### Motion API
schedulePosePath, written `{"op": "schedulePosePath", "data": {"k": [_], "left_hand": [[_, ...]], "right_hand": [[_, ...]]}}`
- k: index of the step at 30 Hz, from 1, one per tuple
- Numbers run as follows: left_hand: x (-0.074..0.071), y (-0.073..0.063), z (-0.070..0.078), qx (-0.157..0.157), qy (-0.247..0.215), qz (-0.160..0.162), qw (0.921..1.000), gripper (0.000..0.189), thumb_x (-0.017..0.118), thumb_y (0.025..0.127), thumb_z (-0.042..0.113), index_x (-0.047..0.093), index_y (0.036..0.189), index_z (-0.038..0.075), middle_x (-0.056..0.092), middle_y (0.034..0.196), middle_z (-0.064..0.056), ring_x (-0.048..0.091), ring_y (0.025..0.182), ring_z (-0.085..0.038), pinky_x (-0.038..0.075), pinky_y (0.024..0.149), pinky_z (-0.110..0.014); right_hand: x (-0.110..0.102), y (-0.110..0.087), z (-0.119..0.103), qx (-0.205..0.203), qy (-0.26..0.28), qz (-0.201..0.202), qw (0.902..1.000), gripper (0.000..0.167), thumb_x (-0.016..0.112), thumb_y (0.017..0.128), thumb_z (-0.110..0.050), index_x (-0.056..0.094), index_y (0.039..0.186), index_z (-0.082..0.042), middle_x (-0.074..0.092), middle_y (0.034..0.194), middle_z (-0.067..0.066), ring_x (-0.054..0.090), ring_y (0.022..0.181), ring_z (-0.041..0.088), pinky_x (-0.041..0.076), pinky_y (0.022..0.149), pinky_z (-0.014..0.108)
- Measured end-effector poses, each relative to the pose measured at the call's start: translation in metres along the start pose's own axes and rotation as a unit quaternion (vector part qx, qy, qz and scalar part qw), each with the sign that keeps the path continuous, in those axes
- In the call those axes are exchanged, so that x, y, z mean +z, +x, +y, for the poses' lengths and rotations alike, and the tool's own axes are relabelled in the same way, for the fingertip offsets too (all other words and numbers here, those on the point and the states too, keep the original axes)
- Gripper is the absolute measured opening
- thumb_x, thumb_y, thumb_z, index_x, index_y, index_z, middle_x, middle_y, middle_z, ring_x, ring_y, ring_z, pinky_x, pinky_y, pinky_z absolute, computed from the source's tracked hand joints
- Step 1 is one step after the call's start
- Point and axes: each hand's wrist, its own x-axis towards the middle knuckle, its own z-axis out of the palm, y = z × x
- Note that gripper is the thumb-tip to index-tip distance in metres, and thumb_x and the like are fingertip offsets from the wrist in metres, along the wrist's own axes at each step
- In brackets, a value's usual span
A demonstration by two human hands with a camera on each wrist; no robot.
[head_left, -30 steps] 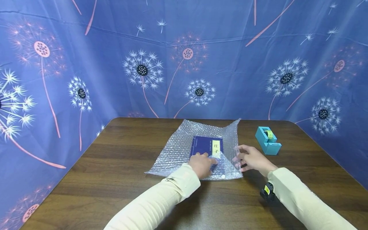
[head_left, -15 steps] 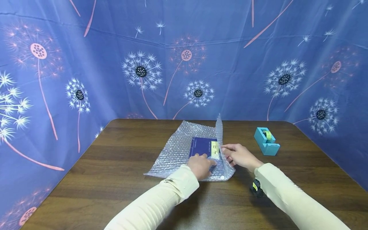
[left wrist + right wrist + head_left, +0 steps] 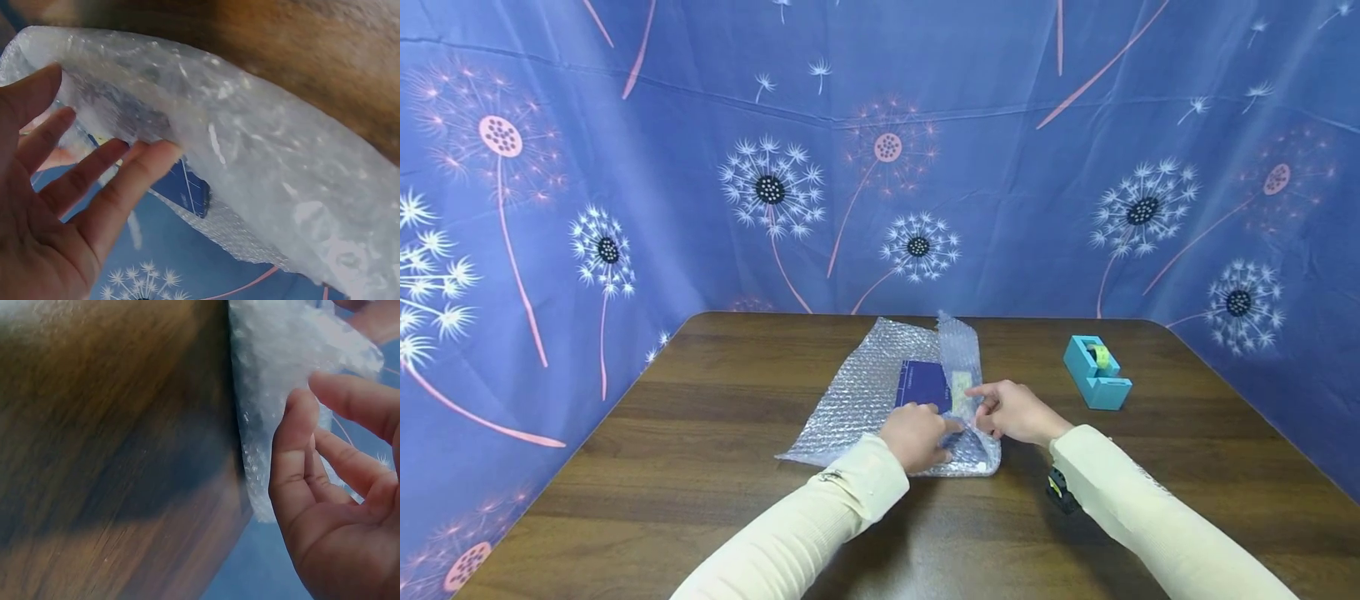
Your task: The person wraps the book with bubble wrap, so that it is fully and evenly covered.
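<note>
A blue thread-bound book (image 3: 919, 383) lies on a sheet of bubble wrap (image 3: 859, 396) in the middle of the table. The wrap's near edge is folded up over the book's lower part, and my left hand (image 3: 913, 436) presses on that fold with extended fingers. From the right side, a flap (image 3: 958, 346) lies across the book, its yellowish label showing through. My right hand (image 3: 1018, 412) touches this flap, index finger stretched out over the label. In the right wrist view the right hand's other fingers bend beside the wrap (image 3: 275, 381).
To the right stands a light-blue tape dispenser (image 3: 1096, 372) with a yellow-green roll. The wooden table (image 3: 685, 433) has its far edge against a blue dandelion-print cloth (image 3: 985, 150).
My right hand has moved left, bringing the wrap's right side up and over onto the book, and its fingers have loosened from the edge. My left hand stays nearly in place.
</note>
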Motion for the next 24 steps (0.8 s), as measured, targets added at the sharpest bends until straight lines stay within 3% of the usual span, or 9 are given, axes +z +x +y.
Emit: {"op": "schedulePosePath", "data": {"k": [6,12,15,18,24], "left_hand": [[0.005,0.005,-0.005,0.012,-0.026,0.005,0.9996,0.038,0.08,0.086,0.046,0.077,0.117,0.025,0.075,0.097,0.001,0.071,0.09,-0.016,0.057,0.08,-0.029],[0.006,0.006,-0.006,0.009,-0.037,0.007,0.9993,0.033,0.081,0.084,0.048,0.079,0.104,0.021,0.072,0.087,0.002,0.07,0.084,-0.016,0.057,0.075,-0.029],[0.005,0.006,-0.005,0.007,-0.034,0.004,0.9994,0.034,0.081,0.085,0.048,0.079,0.103,0.02,0.072,0.089,0.0,0.07,0.085,-0.018,0.058,0.076,-0.03],[0.005,0.005,-0.005,0.006,-0.031,0.008,0.9995,0.033,0.081,0.084,0.048,0.079,0.101,0.019,0.073,0.089,0.0,0.071,0.086,-0.018,0.058,0.076,-0.03],[0.006,0.004,-0.006,0.004,-0.023,0.018,0.9996,0.032,0.081,0.084,0.048,0.078,0.097,0.02,0.073,0.089,0.001,0.07,0.083,-0.018,0.058,0.073,-0.029]], "right_hand": [[0.008,0.005,0.0,0.021,-0.071,0.006,0.9973,0.045,0.073,0.089,0.001,0.063,0.132,0.004,0.062,0.087,0.005,0.057,0.074,0.018,0.053,0.065,0.032],[0.007,0.008,-0.003,0.004,-0.159,0.0,0.9873,0.047,0.079,0.087,-0.007,0.065,0.132,0.001,0.063,0.115,0.019,0.062,0.101,0.033,0.057,0.086,0.049],[0.008,0.008,-0.005,-0.015,-0.186,-0.009,0.9823,0.052,0.078,0.087,-0.008,0.062,0.136,0.001,0.054,0.134,0.028,0.053,0.123,0.047,0.048,0.1,0.06],[0.009,0.01,-0.007,-0.029,-0.199,-0.026,0.9792,0.052,0.075,0.089,-0.007,0.06,0.138,0.001,0.045,0.147,0.031,0.037,0.138,0.054,0.037,0.107,0.067],[0.007,0.014,-0.013,-0.035,-0.212,-0.054,0.9752,0.051,0.074,0.088,-0.008,0.061,0.137,0.0,0.046,0.149,0.029,0.037,0.139,0.053,0.035,0.108,0.068]]}}
